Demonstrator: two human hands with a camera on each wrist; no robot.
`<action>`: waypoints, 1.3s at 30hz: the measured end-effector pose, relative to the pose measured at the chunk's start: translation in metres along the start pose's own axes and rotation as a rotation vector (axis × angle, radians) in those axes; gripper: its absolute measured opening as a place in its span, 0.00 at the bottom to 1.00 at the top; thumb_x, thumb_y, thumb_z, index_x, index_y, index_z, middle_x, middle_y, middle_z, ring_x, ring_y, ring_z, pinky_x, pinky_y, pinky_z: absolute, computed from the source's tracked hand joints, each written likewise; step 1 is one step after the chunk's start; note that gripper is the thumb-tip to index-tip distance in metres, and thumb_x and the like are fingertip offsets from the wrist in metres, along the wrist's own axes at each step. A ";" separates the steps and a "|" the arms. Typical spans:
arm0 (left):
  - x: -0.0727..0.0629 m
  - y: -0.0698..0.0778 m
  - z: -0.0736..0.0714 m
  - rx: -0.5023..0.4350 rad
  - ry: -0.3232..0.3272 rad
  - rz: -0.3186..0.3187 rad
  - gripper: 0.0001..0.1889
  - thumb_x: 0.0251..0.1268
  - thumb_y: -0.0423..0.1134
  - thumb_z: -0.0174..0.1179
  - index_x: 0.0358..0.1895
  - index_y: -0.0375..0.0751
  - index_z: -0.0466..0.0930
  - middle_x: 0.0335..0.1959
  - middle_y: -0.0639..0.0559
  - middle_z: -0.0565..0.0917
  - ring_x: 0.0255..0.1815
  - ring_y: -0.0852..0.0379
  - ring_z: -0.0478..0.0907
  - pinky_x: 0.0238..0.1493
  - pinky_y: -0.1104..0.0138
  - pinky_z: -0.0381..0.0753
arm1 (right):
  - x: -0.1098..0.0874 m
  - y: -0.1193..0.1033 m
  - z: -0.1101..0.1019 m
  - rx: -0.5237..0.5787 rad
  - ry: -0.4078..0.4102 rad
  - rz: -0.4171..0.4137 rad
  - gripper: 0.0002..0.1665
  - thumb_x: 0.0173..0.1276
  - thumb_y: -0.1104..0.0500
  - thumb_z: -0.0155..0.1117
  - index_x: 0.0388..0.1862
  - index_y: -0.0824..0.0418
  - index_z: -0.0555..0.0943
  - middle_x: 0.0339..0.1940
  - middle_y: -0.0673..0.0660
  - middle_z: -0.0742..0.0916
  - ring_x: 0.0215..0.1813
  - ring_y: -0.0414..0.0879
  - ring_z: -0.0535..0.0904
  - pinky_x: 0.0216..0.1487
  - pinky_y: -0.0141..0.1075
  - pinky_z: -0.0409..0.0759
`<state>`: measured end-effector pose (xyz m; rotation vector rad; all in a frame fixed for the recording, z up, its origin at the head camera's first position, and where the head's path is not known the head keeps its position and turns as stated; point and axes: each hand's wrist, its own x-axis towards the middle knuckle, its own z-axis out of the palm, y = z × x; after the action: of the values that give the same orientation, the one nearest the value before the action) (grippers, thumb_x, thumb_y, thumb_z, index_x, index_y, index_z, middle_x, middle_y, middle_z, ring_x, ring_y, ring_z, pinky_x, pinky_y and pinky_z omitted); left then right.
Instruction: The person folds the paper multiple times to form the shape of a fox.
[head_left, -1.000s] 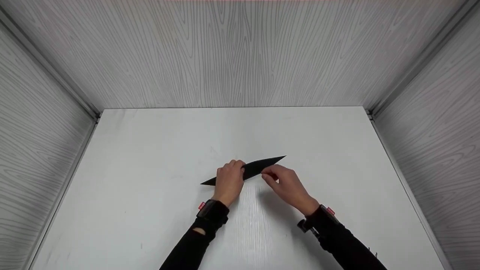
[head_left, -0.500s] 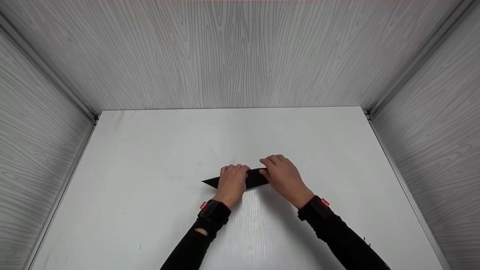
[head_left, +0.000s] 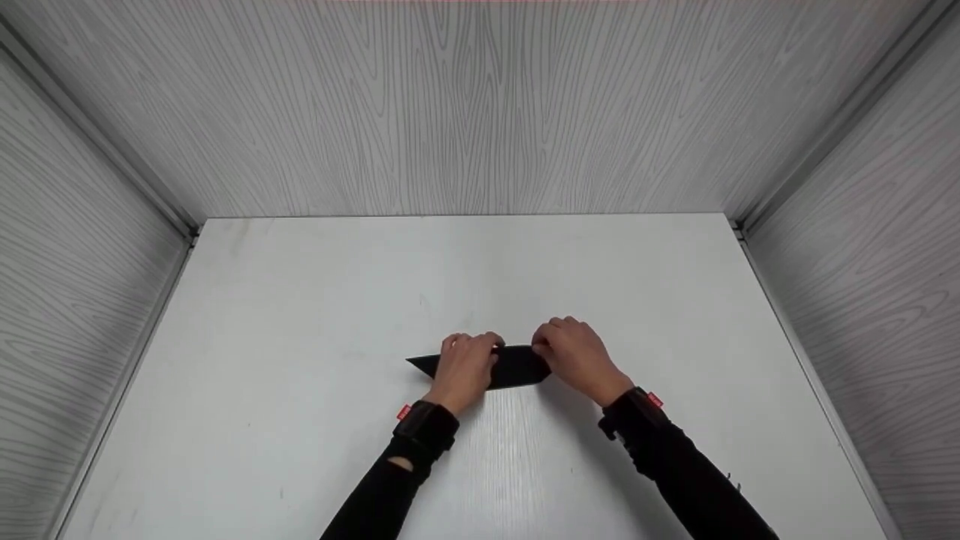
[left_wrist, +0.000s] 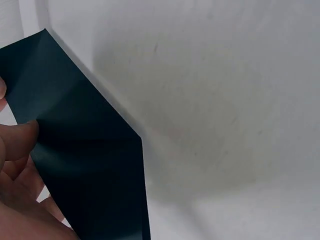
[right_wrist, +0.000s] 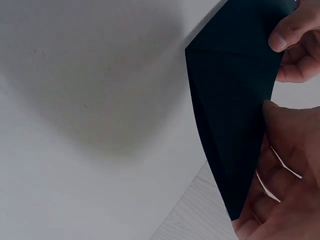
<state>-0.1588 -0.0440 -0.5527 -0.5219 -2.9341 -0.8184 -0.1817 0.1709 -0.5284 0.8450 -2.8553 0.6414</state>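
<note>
In front of you a wood-grained grey panel point(head_left: 480, 105) rises along the far edge of the white tabletop point(head_left: 300, 300), and your black sleeves point(head_left: 375, 491) reach in over the near side. Between your hands, near the middle of the tabletop, you have the dark folded sheet point(head_left: 517, 366), blackish from the head and deep green-blue in both wrist views. Its long axis runs sideways, almost parallel to the far edge; one sharp tip points to your left, while your fingers hide the other end from the head, and the right wrist view shows that end tapering beside them. Whether its near edge touches the tabletop, you cannot tell. Your left hand point(head_left: 465, 365) grips the sheet across its left part, and your right hand point(head_left: 579, 358) pinches it at the right, so neither is free. In the left wrist view your left thumb point(left_wrist: 20, 137) presses on the sheet's edge, other fingers bent behind; in the right wrist view your right thumb point(right_wrist: 274, 117) does likewise. A faint crease point(left_wrist: 90, 139) crosses the sheet between its edges. You wear black wristbands point(head_left: 426, 426), each with a small red tag point(head_left: 403, 412) bearing pale marks too tiny for you to read.
</note>
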 end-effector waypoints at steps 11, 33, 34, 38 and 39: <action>-0.005 -0.007 0.001 0.025 -0.021 -0.039 0.14 0.70 0.32 0.66 0.56 0.41 0.82 0.46 0.45 0.88 0.51 0.43 0.82 0.73 0.40 0.60 | 0.001 0.010 -0.002 0.078 -0.091 0.119 0.02 0.70 0.67 0.69 0.37 0.61 0.85 0.34 0.53 0.84 0.41 0.51 0.81 0.45 0.45 0.80; -0.018 -0.012 0.016 0.137 0.020 0.165 0.18 0.71 0.28 0.64 0.60 0.47 0.87 0.63 0.43 0.77 0.68 0.42 0.72 0.70 0.43 0.69 | 0.001 0.028 0.011 0.053 -0.120 0.173 0.04 0.74 0.64 0.67 0.41 0.65 0.85 0.35 0.56 0.85 0.43 0.53 0.81 0.48 0.47 0.81; -0.018 -0.012 0.017 0.148 0.011 0.173 0.17 0.72 0.28 0.62 0.60 0.47 0.87 0.63 0.43 0.78 0.67 0.42 0.72 0.70 0.46 0.70 | 0.001 0.028 0.011 0.053 -0.119 0.171 0.04 0.74 0.64 0.67 0.41 0.65 0.85 0.35 0.56 0.85 0.43 0.53 0.81 0.48 0.47 0.81; -0.018 -0.011 0.019 0.172 -0.033 0.181 0.17 0.74 0.29 0.59 0.60 0.46 0.88 0.62 0.42 0.79 0.65 0.43 0.74 0.68 0.54 0.74 | 0.002 0.032 0.014 0.047 -0.107 0.159 0.04 0.73 0.64 0.68 0.39 0.65 0.84 0.35 0.56 0.85 0.42 0.53 0.81 0.47 0.47 0.81; -0.018 -0.010 0.020 0.175 -0.044 0.173 0.16 0.75 0.31 0.59 0.60 0.46 0.88 0.62 0.43 0.79 0.65 0.44 0.74 0.67 0.54 0.75 | 0.002 0.033 0.014 0.044 -0.103 0.157 0.03 0.73 0.64 0.68 0.39 0.64 0.84 0.35 0.56 0.85 0.42 0.53 0.81 0.47 0.48 0.81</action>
<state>-0.1442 -0.0477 -0.5775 -0.7739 -2.9096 -0.5316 -0.2004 0.1889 -0.5531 0.6837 -3.0343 0.6995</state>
